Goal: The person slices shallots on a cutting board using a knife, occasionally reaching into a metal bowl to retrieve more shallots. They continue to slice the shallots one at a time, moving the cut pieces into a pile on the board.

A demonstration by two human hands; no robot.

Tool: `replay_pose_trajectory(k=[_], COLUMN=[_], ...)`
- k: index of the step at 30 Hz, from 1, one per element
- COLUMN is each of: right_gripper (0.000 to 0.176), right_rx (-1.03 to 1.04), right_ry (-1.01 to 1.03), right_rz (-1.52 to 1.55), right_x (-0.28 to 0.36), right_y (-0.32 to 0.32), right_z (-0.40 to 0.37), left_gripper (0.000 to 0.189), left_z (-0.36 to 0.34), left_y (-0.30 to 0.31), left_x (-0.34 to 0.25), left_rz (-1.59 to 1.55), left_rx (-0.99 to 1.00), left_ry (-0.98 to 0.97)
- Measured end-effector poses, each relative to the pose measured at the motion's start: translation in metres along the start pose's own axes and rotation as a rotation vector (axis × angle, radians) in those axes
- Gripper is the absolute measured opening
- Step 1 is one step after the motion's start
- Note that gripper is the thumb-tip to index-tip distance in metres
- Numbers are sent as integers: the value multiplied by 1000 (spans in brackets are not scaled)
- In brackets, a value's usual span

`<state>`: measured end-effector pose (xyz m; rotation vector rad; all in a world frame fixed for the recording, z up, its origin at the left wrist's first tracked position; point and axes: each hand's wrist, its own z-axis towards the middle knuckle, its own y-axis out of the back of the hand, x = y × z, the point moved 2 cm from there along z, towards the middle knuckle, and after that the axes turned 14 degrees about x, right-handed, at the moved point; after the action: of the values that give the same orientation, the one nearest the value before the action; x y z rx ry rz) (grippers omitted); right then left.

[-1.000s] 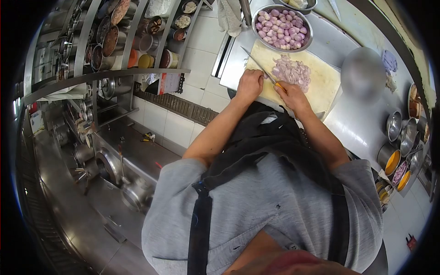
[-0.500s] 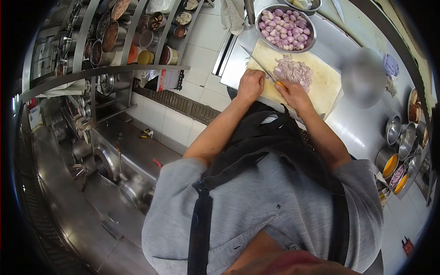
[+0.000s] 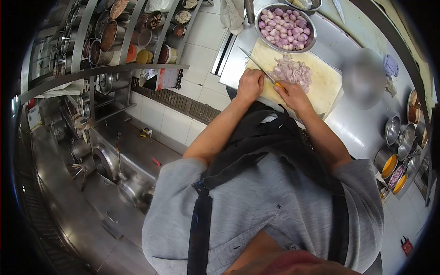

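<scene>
My right hand (image 3: 293,95) is wrapped round the orange handle of a kitchen knife (image 3: 259,68), whose long blade points away to the upper left over the cutting board (image 3: 326,85). At the board's near left edge, close to the blade, my left hand (image 3: 250,85) is closed with its fingers curled under. Whatever it may hold is hidden. Sliced shallots (image 3: 295,72) lie in a loose pile on the board, just right of the blade. Beyond the board stands a metal bowl (image 3: 313,40) full of whole peeled purple shallots (image 3: 284,28).
A steel counter (image 3: 353,126) carries the board. Metal bowls (image 3: 393,129) and pots with orange contents (image 3: 390,166) stand at the right. A grey cloth (image 3: 231,16) hangs at the back left. Shelves with filled containers (image 3: 144,56) rise on the left. A blurred round patch covers part of the counter.
The knife has shifted slightly to the left, and my right hand covers more of its handle. My left hand stays in nearly the same place.
</scene>
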<state>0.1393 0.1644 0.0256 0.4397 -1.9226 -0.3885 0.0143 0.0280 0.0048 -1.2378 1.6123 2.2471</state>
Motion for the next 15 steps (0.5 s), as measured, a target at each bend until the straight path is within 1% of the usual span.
replay_pose_trajectory(k=[2, 6, 8, 9, 11, 12, 14, 15], right_gripper=[35, 34, 32, 32, 32, 32, 31, 31], right_rx=[-43, -40, -16, -13, 63, 61, 13, 12], right_ry=[53, 57, -31, -31, -116, -119, -20, -18], right_rz=[-91, -70, 35, 35, 73, 74, -39, -36], right_x=[-9, -5, 0, 4, 6, 3, -6, -9], right_y=[-8, -3, 2, 4, 6, 4, -3, -7], right_z=[12, 9, -1, -3, -6, -2, 13, 15], left_gripper=[2, 2, 2, 2, 2, 2, 2, 2], left_z=[0, 1, 1, 0, 1, 1, 1, 1], left_y=[0, 0, 1, 0, -1, -3, -3, -2], left_x=[1, 2, 1, 2, 2, 3, 4, 4], left_rz=[12, 6, -2, -3, -7, -9, 13, 17], left_rx=[0, 8, 8, 8, -4, -3, -6, -4], left_ry=[2, -6, -6, -4, -8, -10, -16, -17])
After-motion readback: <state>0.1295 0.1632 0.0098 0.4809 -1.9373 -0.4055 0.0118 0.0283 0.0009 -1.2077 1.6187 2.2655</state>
